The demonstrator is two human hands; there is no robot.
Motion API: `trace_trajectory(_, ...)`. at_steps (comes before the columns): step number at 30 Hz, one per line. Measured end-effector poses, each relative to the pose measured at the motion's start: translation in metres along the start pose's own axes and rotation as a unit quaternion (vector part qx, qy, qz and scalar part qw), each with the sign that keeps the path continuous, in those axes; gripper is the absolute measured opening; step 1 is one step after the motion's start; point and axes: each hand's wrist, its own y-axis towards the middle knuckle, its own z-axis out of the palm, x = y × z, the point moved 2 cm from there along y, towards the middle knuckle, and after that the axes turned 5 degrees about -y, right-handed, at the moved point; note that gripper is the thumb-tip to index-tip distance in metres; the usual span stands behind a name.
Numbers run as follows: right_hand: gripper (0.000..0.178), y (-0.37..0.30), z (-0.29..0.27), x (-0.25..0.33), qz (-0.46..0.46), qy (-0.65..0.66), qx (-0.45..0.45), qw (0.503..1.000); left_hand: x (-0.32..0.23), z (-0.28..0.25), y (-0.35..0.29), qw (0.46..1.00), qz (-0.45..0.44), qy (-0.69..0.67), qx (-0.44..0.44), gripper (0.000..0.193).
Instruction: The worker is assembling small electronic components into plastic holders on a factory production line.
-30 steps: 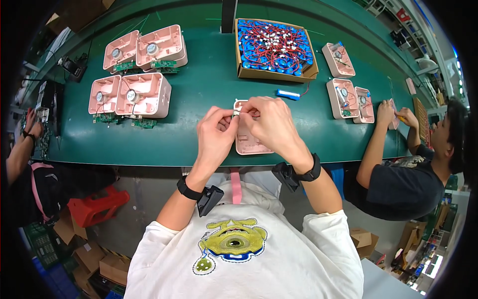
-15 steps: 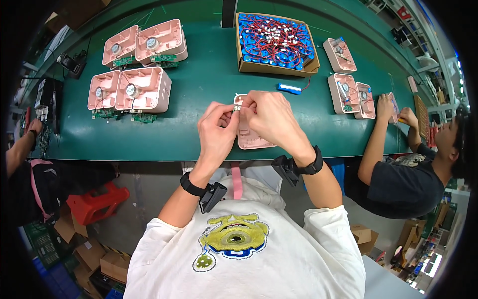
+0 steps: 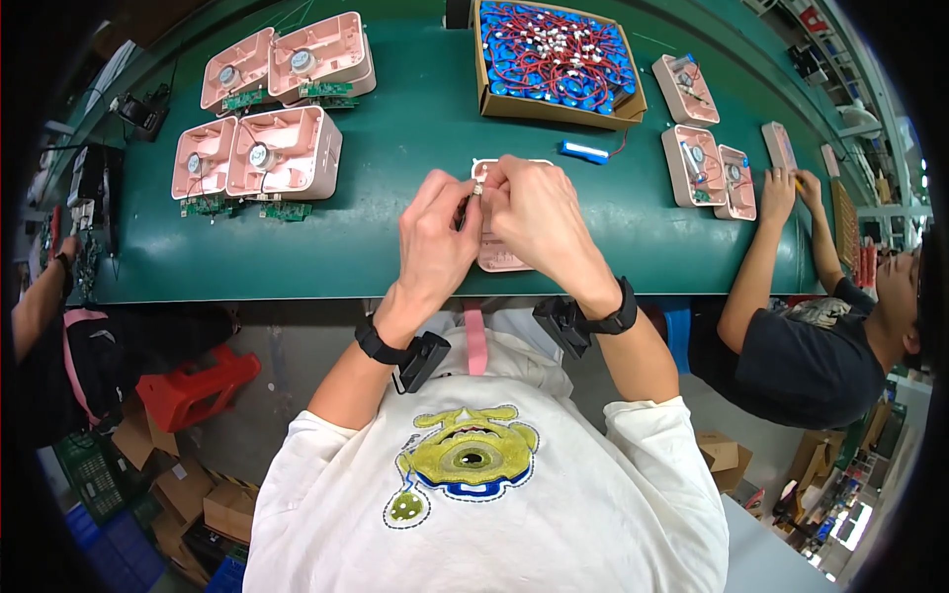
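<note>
- Step in hand: both hands meet over a pale pink moulded plastic housing (image 3: 499, 259) that lies on the green-topped bench (image 3: 415, 128) at its near edge, directly in front of the person. The work appears to be the fitting of a small part into this housing.
- The left hand (image 3: 435, 237) is closed in a pinch, thumb and forefinger brought together at a small silvery part (image 3: 478, 189) held just above the housing's far end.
- The right hand (image 3: 534, 222) is curled shut, its fingertips touching the same small part from the other side; it covers most of the housing, so the seat for the part is hidden.
- A slim blue cylindrical cell with a red lead (image 3: 583, 152) lies just beyond the hands, near an open cardboard box of blue cells and red wires (image 3: 556, 59).
- Four larger pink housings with round speakers and green circuit boards (image 3: 269, 119) sit well apart, to the left.
- More pink housings (image 3: 707, 163) lie to the right, where a co-worker's hand (image 3: 778, 193) rests on the bench.
- Next move, as a judgement: it calls for a fine, steady pinch and exact alignment, since the part is very small and the hands screen its seat.
</note>
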Motion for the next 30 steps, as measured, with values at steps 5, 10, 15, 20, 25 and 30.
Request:
trace_trajectory(5,0.037,-0.013,-0.036,0.0,-0.115,-0.04,-0.049,0.991,0.005,-0.013,0.009,0.994,-0.091,-0.046,0.039,0.014)
trace_trajectory(10,0.07,-0.048,-0.021,-0.006,-0.025,-0.167,-0.007,0.986,0.003,-0.014,0.019,0.982,-0.16,-0.063,0.082,0.019)
trace_trajectory(15,0.077,-0.039,-0.007,-0.006,-0.083,-0.14,-0.064,0.985,0.003,-0.012,0.023,0.983,-0.132,-0.077,0.098,0.02)
trace_trajectory(20,0.071,-0.037,-0.008,-0.013,-0.13,-0.113,-0.052,0.984,0.011,-0.013,0.021,0.985,-0.132,-0.08,0.083,0.019)
trace_trajectory(25,0.053,-0.044,-0.005,-0.023,-0.163,-0.129,-0.134,0.969,0.013,-0.014,0.017,0.978,-0.172,-0.07,0.093,0.017)
trace_trajectory(30,0.037,-0.047,-0.008,-0.019,-0.17,-0.125,-0.178,0.961,0.009,-0.012,0.017,0.978,-0.175,-0.084,0.083,0.017)
